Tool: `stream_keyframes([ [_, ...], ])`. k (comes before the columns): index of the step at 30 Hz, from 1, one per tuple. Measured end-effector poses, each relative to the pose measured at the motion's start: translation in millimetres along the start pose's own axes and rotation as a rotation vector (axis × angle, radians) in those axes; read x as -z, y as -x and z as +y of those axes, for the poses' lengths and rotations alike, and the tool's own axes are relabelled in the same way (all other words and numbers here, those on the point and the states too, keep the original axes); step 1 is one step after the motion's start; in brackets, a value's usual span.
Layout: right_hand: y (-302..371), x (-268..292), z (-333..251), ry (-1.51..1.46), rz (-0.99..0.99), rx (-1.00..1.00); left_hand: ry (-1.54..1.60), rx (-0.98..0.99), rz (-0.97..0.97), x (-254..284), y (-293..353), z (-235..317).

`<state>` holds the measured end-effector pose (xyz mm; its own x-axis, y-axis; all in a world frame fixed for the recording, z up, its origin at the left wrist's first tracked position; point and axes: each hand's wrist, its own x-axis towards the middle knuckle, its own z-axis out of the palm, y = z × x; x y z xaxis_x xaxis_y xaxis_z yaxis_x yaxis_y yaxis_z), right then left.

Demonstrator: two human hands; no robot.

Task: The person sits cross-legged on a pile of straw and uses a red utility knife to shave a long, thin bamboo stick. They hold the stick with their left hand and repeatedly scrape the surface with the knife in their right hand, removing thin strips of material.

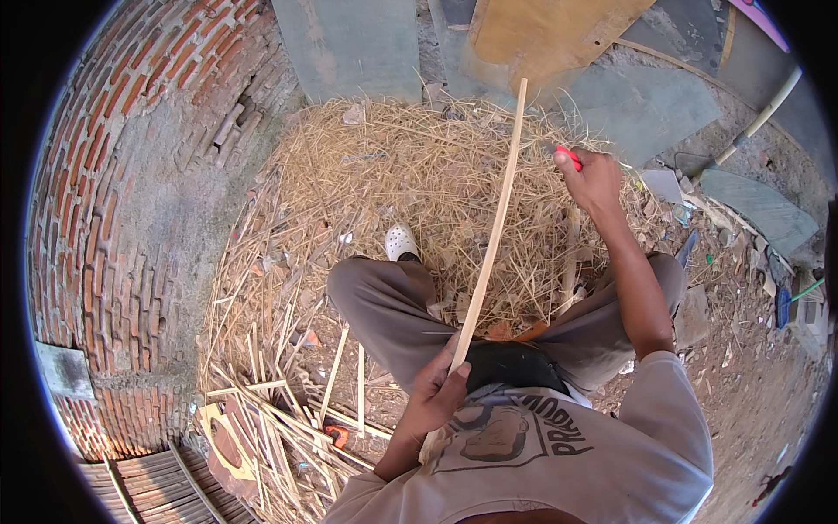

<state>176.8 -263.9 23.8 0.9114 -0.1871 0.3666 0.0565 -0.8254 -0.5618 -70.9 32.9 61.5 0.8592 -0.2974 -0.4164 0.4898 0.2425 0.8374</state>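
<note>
A long, pale wooden strip (496, 231), likely split bamboo, slants up and away from my lap. My left hand (438, 389) is closed round its near end, close to my shirt. Off to the right of the strip's far part, my right hand (594, 179) grips a red-handled knife (568, 158). Its blade is small and hard to make out, and it points toward the strip without visibly touching it. A black pad (515, 365) lies across my lap beneath the strip.
Dry shavings (393, 175) cover the ground before my bent legs. A heap of cut strips (288, 437) lies at the lower left, with an orange object (337, 435) among it. A brick wall (131, 218) rises on the left. Grey sheets (349, 52) stand at the back.
</note>
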Motion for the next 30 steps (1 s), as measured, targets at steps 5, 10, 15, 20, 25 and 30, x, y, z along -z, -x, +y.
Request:
stream_keyframes([
  [5, 71, -16, -54, -0.124, -0.157, 0.586, -0.124, -0.116, 0.027, 0, -14, 13],
  [10, 48, -15, -38, -0.025, -0.144, 0.386, -0.386, -0.219, 0.051, -4, -15, 8],
  [15, 69, -17, -53, -0.088, -0.212, 0.514, -0.373, -0.197, 0.082, -6, -20, 7],
  [20, 65, -15, -52, -0.085, -0.175, 0.557, -0.365, -0.238, 0.056, -10, -23, 9],
  [25, 52, -19, -50, -0.078, -0.141, 0.563, -0.471, -0.254, 0.056, -10, -29, 14],
  [30, 39, -30, -33, 0.014, -0.036, 0.546, -0.504, -0.226, 0.07, -9, -25, 13],
])
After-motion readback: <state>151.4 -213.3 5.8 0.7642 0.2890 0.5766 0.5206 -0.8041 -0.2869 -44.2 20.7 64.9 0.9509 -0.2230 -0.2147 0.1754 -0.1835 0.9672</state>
